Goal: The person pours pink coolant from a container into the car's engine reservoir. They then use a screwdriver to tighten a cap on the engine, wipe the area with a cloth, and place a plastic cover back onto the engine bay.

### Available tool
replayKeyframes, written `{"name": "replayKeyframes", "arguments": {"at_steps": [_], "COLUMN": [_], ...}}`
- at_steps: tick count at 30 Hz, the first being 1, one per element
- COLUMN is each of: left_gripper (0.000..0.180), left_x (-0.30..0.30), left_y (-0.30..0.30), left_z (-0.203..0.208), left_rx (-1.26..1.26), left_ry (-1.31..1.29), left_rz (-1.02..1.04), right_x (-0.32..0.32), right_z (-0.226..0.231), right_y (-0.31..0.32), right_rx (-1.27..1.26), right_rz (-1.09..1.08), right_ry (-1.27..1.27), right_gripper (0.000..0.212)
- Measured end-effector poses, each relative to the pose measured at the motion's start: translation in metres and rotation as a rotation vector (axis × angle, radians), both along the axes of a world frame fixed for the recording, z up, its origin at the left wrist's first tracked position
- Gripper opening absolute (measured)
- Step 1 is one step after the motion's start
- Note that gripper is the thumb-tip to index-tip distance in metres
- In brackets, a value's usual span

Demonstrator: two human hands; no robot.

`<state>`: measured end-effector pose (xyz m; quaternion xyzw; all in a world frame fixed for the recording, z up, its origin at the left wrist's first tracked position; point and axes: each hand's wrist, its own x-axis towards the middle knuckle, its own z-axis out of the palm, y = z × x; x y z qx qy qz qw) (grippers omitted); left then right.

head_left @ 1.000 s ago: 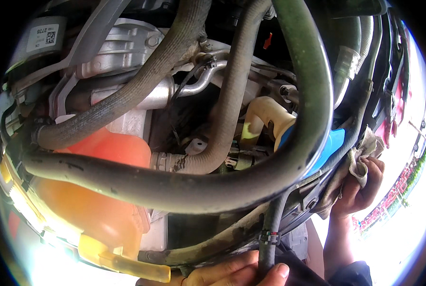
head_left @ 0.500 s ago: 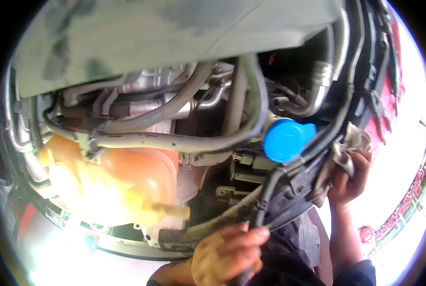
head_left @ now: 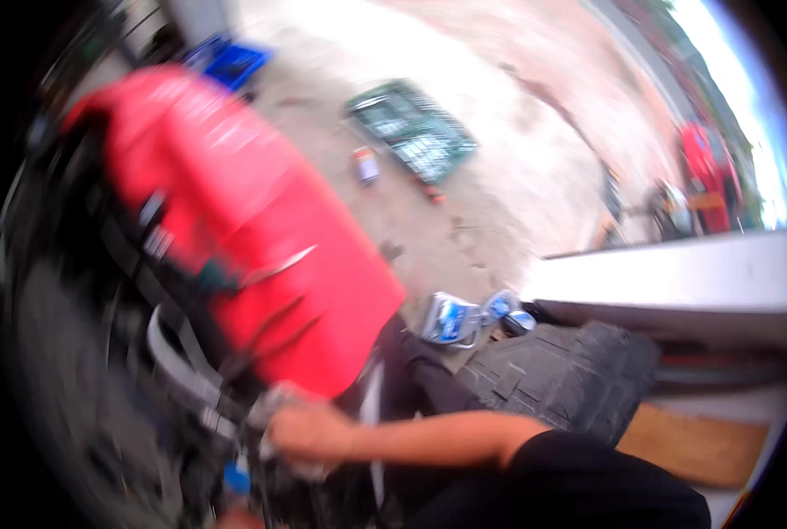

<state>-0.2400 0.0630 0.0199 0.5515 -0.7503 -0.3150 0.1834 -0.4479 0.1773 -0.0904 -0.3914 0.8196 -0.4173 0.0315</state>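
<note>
Apparently work is unfinished: the right hand [head_left: 312, 432] grips a bunched rag [head_left: 273, 407], the lower-edge left hand's [head_left: 237, 518] hold is unclear, and the upper-middle green tool case [head_left: 415, 132] lies open.

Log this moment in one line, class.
right hand: holds rag | left hand: blurred, near blue cap, grip unclear | floor: tool case

Pale flr [head_left: 490, 189] is shown, blurred. On it a green tool case [head_left: 415, 132] is laid open; a sm. orange-&-white container [head_left: 366, 166] is set just beside; a blue-labelled jug [head_left: 451, 319] is placed nearer, w/ a blue tray [head_left: 235, 63] seen upper L.
</note>
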Motion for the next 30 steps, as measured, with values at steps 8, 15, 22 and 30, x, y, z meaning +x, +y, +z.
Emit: {"name": "replayKeyframes", "arguments": {"at_steps": [8,15,22,30], "left_gripper": [0.05,0.049,0.048,0.027], "left_x": [-0.024,-0.038,0.028,-0.024], "left_y": [-0.034,-0.027,-0.037,0.0], "left_z": [-0.044,-0.049,-0.021,-0.025], "left_rx": [0.164,0.208,0.338,0.203], "left_ry": [-0.001,-0.01,0.19,0.418], "left_rz": [0.123,0.359,0.494,0.435], "right_x": [-0.022,-0.047,-0.013,-0.076], "right_z": [-0.001,-0.002,-0.004,0.053], "right_y": [0.01,0.057,0.041,0.024], "right_rx": [-0.513,-0.548,-0.224,-0.271], "right_rz": [0.173,-0.194,0.109,0.085], "right_ry": [-0.293,0.005,-0.079,-1.527], "right_gripper": [0.016,0.022,0.022,0.03]}}
